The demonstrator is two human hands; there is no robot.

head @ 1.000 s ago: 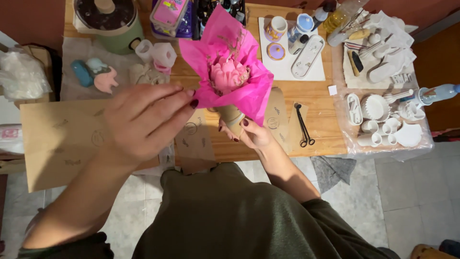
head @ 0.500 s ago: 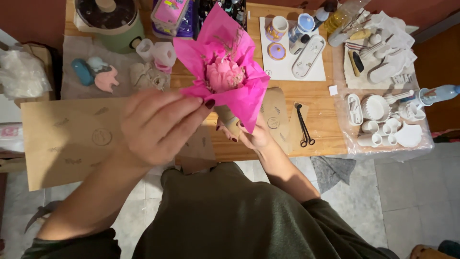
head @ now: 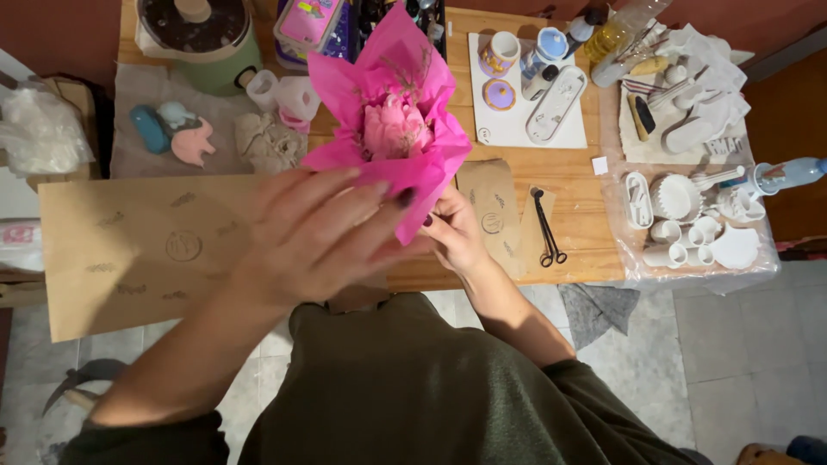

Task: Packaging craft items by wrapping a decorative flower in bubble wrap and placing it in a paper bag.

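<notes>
Both hands work the bright pink tissue-paper bouquet wrap (head: 405, 164) above the wooden table (head: 577, 181): left hand (head: 314, 232) spread over its lower fold, right hand (head: 455, 231) pinching the base. Advise firm base grip, light smoothing strokes, avoiding tears.

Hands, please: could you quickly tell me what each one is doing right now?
Left hand: open, fingers spread against the pink paper.
Right hand: closed around the bouquet's base.

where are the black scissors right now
In the head view the black scissors lie on the wooden table, right of the right hand, beside a small brown paper bag.
</notes>
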